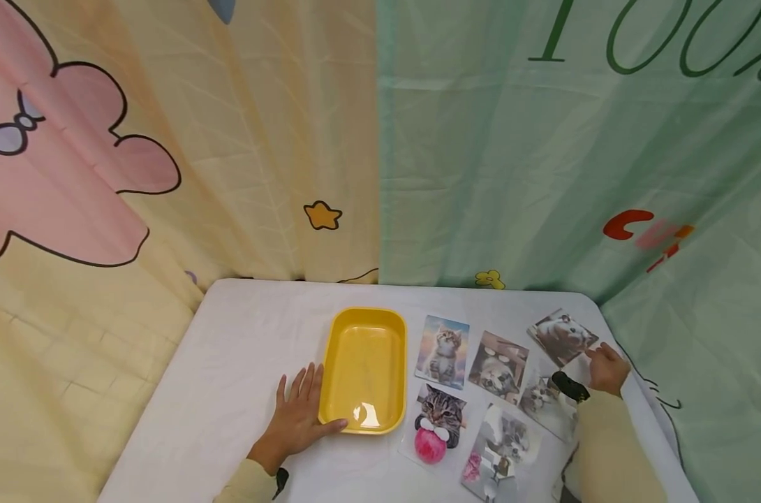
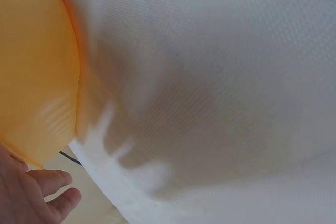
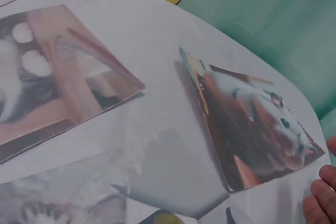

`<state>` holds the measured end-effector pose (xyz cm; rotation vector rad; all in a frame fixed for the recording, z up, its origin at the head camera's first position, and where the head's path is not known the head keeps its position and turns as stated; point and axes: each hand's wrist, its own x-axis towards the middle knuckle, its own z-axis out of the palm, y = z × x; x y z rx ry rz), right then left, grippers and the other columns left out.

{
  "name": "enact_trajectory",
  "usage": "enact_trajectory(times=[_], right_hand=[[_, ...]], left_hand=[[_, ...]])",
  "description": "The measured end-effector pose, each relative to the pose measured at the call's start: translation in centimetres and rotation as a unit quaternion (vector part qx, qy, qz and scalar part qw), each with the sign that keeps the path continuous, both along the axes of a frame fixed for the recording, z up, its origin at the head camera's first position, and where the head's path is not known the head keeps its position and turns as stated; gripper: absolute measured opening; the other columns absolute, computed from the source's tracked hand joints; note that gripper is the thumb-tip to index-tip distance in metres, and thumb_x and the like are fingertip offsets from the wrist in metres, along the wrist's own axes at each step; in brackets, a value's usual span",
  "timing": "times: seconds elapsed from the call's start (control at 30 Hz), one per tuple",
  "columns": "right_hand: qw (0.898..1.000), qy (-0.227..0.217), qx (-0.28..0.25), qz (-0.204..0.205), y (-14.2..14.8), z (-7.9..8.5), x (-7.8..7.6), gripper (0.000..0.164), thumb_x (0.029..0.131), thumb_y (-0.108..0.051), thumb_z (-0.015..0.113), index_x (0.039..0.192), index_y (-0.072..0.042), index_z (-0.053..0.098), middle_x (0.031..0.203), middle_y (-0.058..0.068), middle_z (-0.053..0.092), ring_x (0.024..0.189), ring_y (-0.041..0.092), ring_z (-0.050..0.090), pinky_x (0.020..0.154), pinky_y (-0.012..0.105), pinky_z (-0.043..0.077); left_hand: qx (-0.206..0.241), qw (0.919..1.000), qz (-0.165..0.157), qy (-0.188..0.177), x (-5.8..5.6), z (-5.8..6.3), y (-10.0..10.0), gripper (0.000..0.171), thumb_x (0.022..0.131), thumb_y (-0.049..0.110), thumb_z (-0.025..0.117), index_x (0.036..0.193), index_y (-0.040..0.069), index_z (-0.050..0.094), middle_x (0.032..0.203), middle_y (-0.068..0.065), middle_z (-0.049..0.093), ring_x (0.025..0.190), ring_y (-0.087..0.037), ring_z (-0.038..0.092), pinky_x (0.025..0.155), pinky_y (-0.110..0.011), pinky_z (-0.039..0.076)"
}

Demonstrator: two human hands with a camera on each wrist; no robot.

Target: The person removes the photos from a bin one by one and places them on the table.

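My left hand (image 1: 297, 413) lies with fingers spread along the left side of a yellow plastic tray (image 1: 325, 370), its thumb on the near rim corner. In the left wrist view, the fingers (image 2: 52, 182) show beside the tray's side (image 2: 37, 66). At the table's far right, my right hand (image 1: 609, 369) has curled fingers and pinches the right corner of a picture card (image 1: 563, 337) showing a pale furry animal. The right wrist view shows this card (image 3: 257, 129) slightly bent, with fingers (image 3: 317, 208) at its corner; the thumb is hidden there.
Several cat pictures lie between tray and right arm: a kitten card (image 1: 443, 351), a brown card (image 1: 498, 367), a tabby picture (image 1: 442, 412) with a pink ball, and two greyish ones, including a nearer card (image 1: 503, 447). A patterned curtain (image 1: 481, 175) hangs behind the white table (image 1: 242, 328).
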<state>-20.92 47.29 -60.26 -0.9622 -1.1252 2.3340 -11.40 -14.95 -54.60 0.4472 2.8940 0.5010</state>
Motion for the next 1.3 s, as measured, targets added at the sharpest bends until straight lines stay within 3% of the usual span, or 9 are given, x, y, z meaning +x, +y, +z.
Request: enact_trajectory(times=[0.03, 0.07, 0.13, 0.33, 0.67, 0.77, 0.9, 1.13, 1.3], right_hand=[[1.0, -0.01, 0.017, 0.006, -1.5, 1.4, 0.7, 0.051, 0.093, 0.009, 0.044, 0.141, -0.006, 0.044, 0.12, -0.009, 0.045, 0.131, 0.011, 0.037, 0.107, 0.03, 0.037], [0.992, -0.087, 0.091, 0.013, -3.3, 3.3, 1.3, 0.053, 0.095, 0.003, 0.046, 0.146, -0.008, 0.038, 0.122, -0.009, 0.046, 0.137, 0.007, 0.028, 0.106, 0.021, 0.033], [0.986, -0.103, 0.123, 0.034, -4.9, 4.6, 2.3, 0.055, 0.095, 0.0, 0.047, 0.148, -0.006, 0.034, 0.115, -0.01, 0.045, 0.138, 0.009, 0.028, 0.109, 0.023, 0.03], [0.942, -0.176, 0.263, 0.11, -7.4, 5.4, 3.7, 0.061, 0.095, -0.011, 0.053, 0.151, -0.002, 0.029, 0.151, 0.013, 0.034, 0.144, 0.023, 0.023, 0.115, 0.035, 0.024], [0.902, -0.143, 0.348, 0.211, -10.0, 6.1, 5.0, 0.065, 0.1, -0.021, 0.05, 0.153, -0.001, 0.019, 0.158, 0.02, 0.016, 0.144, 0.037, 0.016, 0.114, 0.052, 0.02], [0.878, -0.138, 0.381, 0.254, -10.9, 7.1, 4.9, 0.067, 0.1, -0.023, 0.052, 0.153, -0.002, 0.017, 0.159, 0.021, 0.012, 0.145, 0.038, 0.011, 0.112, 0.054, 0.022], [0.82, -0.136, 0.458, 0.315, -12.4, 8.2, 4.8, 0.067, 0.099, -0.028, 0.055, 0.153, -0.005, 0.023, 0.158, 0.023, 0.012, 0.142, 0.044, 0.015, 0.107, 0.06, 0.027], [0.658, -0.095, 0.658, 0.355, -16.7, 9.5, 4.8, 0.065, 0.093, -0.031, 0.063, 0.144, 0.001, 0.039, 0.152, 0.035, 0.016, 0.138, 0.057, 0.006, 0.104, 0.074, 0.008], [0.587, -0.101, 0.726, 0.344, -20.4, 11.0, 5.0, 0.082, 0.084, -0.05, 0.068, 0.148, -0.009, 0.037, 0.155, 0.033, 0.004, 0.14, 0.053, -0.013, 0.1, 0.074, -0.015]], left_hand=[[0.0, 1.0, -0.001, 0.001, -0.1, 0.0, 0.0, 0.111, 0.081, 0.073, 0.052, 0.151, -0.004, 0.012, 0.157, -0.025, 0.016, 0.143, -0.042, 0.017, 0.11, -0.062, -0.001], [0.002, 1.0, -0.002, 0.002, -0.2, 0.0, 0.1, 0.111, 0.081, 0.072, 0.053, 0.151, -0.005, 0.013, 0.156, -0.025, 0.016, 0.142, -0.042, 0.017, 0.11, -0.062, -0.001], [-0.008, 1.0, -0.004, -0.003, -0.4, 0.1, 0.1, 0.112, 0.081, 0.073, 0.052, 0.151, -0.004, 0.012, 0.157, -0.025, 0.015, 0.143, -0.041, 0.016, 0.111, -0.062, -0.001], [-0.002, 1.0, -0.001, -0.008, -1.0, 0.0, 0.4, 0.113, 0.08, 0.074, 0.053, 0.152, -0.004, 0.012, 0.157, -0.025, 0.015, 0.143, -0.041, 0.015, 0.111, -0.062, -0.003], [0.012, 0.9997, 0.011, 0.02, -1.9, -0.1, 1.2, 0.117, 0.074, 0.076, 0.057, 0.151, -0.004, 0.018, 0.156, -0.025, 0.019, 0.142, -0.042, 0.016, 0.11, -0.062, -0.001], [0.011, 0.9995, 0.01, 0.03, -2.2, 0.1, 1.5, 0.117, 0.074, 0.076, 0.058, 0.151, -0.004, 0.02, 0.156, -0.025, 0.017, 0.142, -0.042, 0.015, 0.111, -0.062, -0.001], [0.007, 0.9984, -0.001, 0.056, -2.6, 0.3, 1.9, 0.117, 0.073, 0.075, 0.06, 0.149, -0.006, 0.023, 0.157, -0.025, 0.016, 0.142, -0.041, 0.016, 0.111, -0.061, 0.0], [0.032, 0.992, -0.006, 0.122, -2.6, 1.3, 2.4, 0.103, 0.073, 0.068, 0.065, 0.148, 0.004, 0.033, 0.155, -0.021, 0.024, 0.138, -0.042, 0.023, 0.109, -0.063, 0.007], [0.046, 0.9863, 0.001, 0.158, -3.3, 3.3, 3.0, 0.096, 0.075, 0.069, 0.062, 0.148, 0.011, 0.037, 0.154, -0.019, 0.026, 0.137, -0.042, 0.023, 0.109, -0.065, 0.007]])
